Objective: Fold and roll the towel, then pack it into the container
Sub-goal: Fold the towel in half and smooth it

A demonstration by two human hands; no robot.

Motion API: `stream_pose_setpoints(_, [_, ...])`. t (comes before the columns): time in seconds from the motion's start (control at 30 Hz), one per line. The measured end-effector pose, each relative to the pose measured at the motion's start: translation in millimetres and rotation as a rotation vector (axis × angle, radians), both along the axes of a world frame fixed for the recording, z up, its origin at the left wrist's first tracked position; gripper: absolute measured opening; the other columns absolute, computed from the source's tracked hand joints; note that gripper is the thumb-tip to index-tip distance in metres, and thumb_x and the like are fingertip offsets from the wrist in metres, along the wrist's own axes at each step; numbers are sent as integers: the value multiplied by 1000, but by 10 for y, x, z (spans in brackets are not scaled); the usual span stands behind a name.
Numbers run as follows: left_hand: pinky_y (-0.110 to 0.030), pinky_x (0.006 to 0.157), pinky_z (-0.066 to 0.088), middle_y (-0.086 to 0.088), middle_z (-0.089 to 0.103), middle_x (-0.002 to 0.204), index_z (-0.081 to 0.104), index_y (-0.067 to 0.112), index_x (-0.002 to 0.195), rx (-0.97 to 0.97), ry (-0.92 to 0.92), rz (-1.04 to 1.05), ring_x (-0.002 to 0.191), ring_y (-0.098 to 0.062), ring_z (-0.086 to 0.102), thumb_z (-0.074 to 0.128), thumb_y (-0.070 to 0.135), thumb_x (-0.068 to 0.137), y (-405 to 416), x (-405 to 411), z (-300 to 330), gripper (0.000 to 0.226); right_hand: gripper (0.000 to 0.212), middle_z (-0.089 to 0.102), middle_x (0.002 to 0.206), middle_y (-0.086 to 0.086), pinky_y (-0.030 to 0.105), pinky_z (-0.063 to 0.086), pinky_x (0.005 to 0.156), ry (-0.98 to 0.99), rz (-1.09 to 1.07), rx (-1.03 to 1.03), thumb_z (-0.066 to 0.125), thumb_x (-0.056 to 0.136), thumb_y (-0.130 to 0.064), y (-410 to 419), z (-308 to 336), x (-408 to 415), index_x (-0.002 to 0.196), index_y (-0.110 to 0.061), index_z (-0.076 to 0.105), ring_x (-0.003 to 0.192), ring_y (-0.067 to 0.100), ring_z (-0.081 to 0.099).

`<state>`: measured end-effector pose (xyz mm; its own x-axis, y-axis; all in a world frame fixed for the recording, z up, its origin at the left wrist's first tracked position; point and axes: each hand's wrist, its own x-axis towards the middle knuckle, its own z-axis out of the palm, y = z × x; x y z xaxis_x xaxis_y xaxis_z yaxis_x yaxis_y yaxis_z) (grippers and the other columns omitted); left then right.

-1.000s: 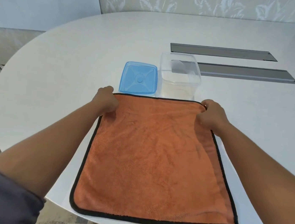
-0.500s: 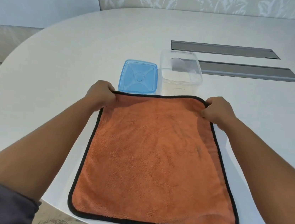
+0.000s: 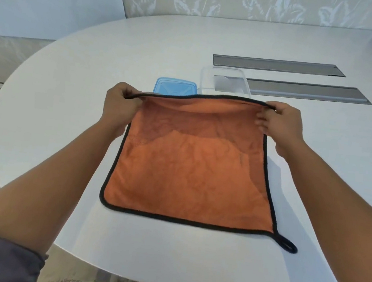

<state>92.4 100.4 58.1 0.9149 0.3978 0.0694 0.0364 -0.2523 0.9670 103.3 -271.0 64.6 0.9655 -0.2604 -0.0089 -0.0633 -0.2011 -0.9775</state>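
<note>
Both far corners of towel now lifted off table, w/ left hand & right hand pinching them; first fold starting, container just beyond towel.

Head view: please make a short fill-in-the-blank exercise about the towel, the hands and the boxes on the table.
1. Both hands pinch the far corners of the ____ towel.
2. The left hand and right hand hold its far edge ____ the table.
3. The lid beside the clear container is ____.
4. The towel's hanging loop is at its near ____ corner.

Missing words: orange; above; blue; right
</note>
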Motion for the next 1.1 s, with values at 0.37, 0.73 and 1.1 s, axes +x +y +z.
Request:
stream_pose_setpoints(0.37, [-35, 76, 50, -17, 71, 83, 67, 14, 65, -223, 158, -237, 79, -25, 62, 75, 73, 66, 204, -473, -85, 59, 27, 70, 83, 4, 31, 58, 62, 218, -2, 362, 70, 90, -36, -147, -228, -593, 87, -10, 73, 76, 18, 67])
stream_pose_setpoints(0.73, [-28, 70, 49, -17, 39, 151, 40, 25, 153, 208, 605, -386, 122, -28, 49, 89, 4, 73, 271, -660, 215, 96, 51, 52, 117, 12, 21, 48, 43, 449, 212, 204, 49, 90, 13, -162, -164, -892, 122, -23, 65, 67, 18, 54])
stream_pose_setpoints(1.1, [-48, 107, 47, -11, 42, 153, 21, 22, 159, 380, 578, -368, 128, -34, 50, 89, 25, 77, 79, -699, -321, 106, 64, 53, 131, 1, 35, 53, 84, 282, 123, -249, 65, 87, -4, 41, -517, -962, 147, -22, 47, 106, 21, 58])
